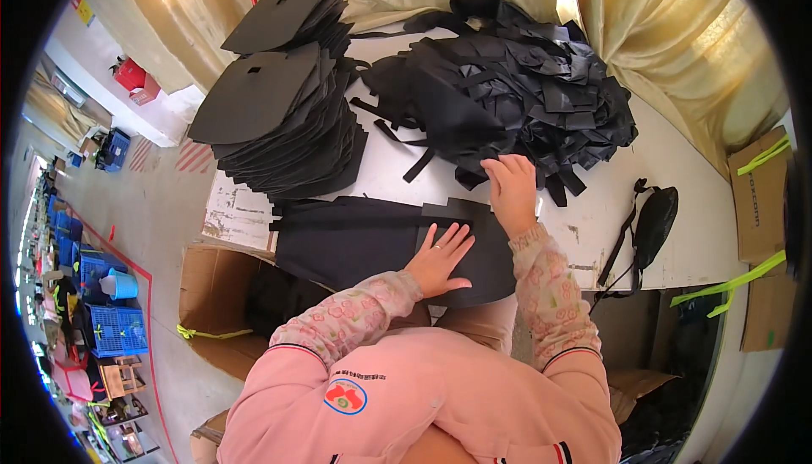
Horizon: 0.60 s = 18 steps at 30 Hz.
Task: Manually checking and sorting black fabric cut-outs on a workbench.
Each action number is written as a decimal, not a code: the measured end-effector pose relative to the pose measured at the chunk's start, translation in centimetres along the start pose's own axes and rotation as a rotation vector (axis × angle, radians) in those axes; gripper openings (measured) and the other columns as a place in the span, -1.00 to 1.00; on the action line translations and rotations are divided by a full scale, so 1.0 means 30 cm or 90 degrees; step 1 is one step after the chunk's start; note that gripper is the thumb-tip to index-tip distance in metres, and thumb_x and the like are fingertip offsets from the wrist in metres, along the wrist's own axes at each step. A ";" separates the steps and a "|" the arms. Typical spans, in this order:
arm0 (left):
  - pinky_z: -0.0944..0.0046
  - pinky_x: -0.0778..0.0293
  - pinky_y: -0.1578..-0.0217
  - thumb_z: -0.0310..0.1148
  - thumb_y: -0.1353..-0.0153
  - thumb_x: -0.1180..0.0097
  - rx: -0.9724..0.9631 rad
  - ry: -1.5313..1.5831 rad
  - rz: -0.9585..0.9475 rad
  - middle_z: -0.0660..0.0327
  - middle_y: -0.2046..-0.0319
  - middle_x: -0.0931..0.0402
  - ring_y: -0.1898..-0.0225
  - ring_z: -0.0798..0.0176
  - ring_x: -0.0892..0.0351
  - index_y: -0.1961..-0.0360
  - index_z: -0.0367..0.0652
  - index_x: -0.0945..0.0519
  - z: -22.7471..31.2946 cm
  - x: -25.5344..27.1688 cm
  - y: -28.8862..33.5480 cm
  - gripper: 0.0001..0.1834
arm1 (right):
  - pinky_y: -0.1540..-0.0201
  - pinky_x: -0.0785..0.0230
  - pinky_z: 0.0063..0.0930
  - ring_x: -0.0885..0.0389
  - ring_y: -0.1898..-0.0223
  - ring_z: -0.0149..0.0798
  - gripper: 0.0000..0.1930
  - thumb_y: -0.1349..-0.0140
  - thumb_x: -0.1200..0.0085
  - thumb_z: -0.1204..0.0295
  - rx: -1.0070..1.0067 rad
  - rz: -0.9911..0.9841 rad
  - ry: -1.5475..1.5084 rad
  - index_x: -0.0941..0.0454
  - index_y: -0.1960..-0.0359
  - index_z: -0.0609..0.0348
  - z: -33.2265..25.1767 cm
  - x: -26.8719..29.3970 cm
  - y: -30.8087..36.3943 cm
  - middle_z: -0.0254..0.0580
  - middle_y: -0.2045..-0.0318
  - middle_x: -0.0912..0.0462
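My left hand (438, 263) lies flat with its fingers spread on a black fabric piece (347, 231) at the table's near edge. A stiff-looking dark panel (491, 252) shows at the right of that fabric, partly under my left hand. My right hand (512, 186) is raised at the near edge of a heap of black fabric pieces with straps (482, 96). Its fingers are bent and drawn together, and what they hold, if anything, is hidden. A tall stack of black panels with small slots (262, 96) stands left of the heap.
A small black pouch with a strap (655, 223) lies at the right of the white table (677, 155). Below the table's left side stands an open cardboard box (216, 291). Cartons (761, 202) with yellow-green ties are at the right, and curtains (677, 41) hang behind.
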<state>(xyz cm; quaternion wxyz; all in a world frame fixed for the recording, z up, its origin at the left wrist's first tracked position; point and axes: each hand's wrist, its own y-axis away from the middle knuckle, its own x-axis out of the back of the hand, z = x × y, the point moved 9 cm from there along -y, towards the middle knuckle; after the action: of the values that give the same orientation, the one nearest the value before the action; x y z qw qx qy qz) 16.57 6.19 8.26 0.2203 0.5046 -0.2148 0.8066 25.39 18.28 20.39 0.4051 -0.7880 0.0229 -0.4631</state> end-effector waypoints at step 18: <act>0.34 -0.47 0.07 -0.65 -0.10 -0.15 -0.031 0.495 0.503 0.16 0.14 -0.57 0.13 0.27 -0.58 -0.07 -0.22 -0.47 -0.065 0.782 -0.132 -0.54 | -0.14 -0.32 -0.24 -0.56 0.04 -0.05 -0.42 -0.08 -0.21 0.61 0.024 0.127 -0.245 -0.39 -0.19 0.11 -0.308 0.419 -0.246 -0.07 0.04 -0.56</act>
<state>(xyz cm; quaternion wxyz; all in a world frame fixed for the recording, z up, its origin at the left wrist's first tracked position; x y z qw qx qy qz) 8.21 13.76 29.30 -0.0246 0.0456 -0.3092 0.9496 23.13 12.36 36.43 0.4608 -0.8477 0.0145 -0.2623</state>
